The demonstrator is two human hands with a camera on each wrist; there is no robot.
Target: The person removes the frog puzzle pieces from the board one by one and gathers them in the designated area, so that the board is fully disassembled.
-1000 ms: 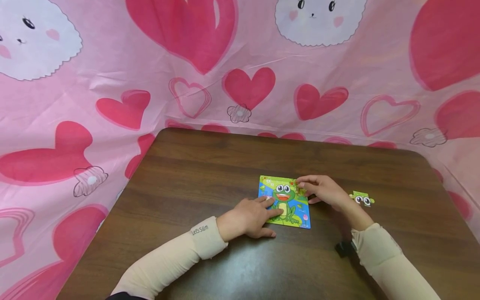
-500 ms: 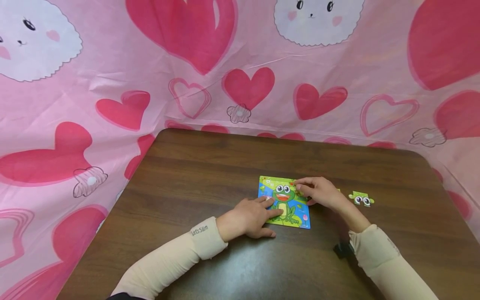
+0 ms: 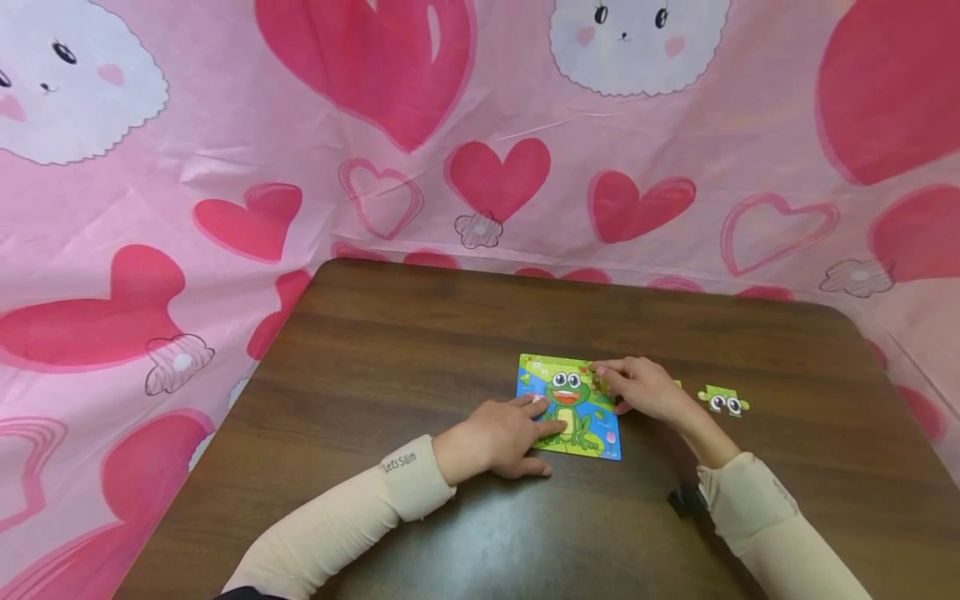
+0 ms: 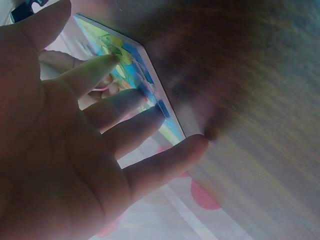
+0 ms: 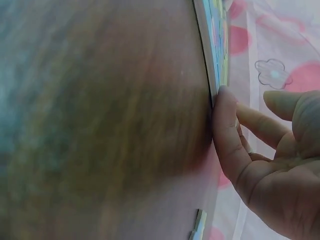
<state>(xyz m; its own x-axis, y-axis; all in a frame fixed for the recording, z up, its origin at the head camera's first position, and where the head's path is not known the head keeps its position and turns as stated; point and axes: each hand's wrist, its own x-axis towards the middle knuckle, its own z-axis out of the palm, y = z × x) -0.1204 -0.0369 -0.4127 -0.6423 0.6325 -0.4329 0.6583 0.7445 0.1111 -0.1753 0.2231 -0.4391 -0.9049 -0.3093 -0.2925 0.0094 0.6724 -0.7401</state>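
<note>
A square frog puzzle (image 3: 567,392) with a green and blue picture lies flat on the table. My left hand (image 3: 502,435) rests its outstretched fingertips on the puzzle's left and lower part, with the thumb on the tabletop beside it. At the upper right corner, my right hand (image 3: 648,387) touches the puzzle with bent fingers, hiding part of that corner. In the right wrist view, one finger (image 5: 225,120) lies against the puzzle's side edge and the thumb (image 5: 282,104) stands apart from the fingers. No piece shows between them.
A loose puzzle piece with frog eyes (image 3: 723,401) lies right of my right hand. Another piece (image 3: 677,383) peeks out behind that hand. The brown wooden table (image 3: 420,317) ends at a pink heart-patterned cloth (image 3: 300,108). A small black object (image 3: 684,501) sits under the right wrist.
My right hand has shifted slightly left over the puzzle's upper right corner, and a bit of a loose piece now shows behind it. The left hand has stayed in place.
</note>
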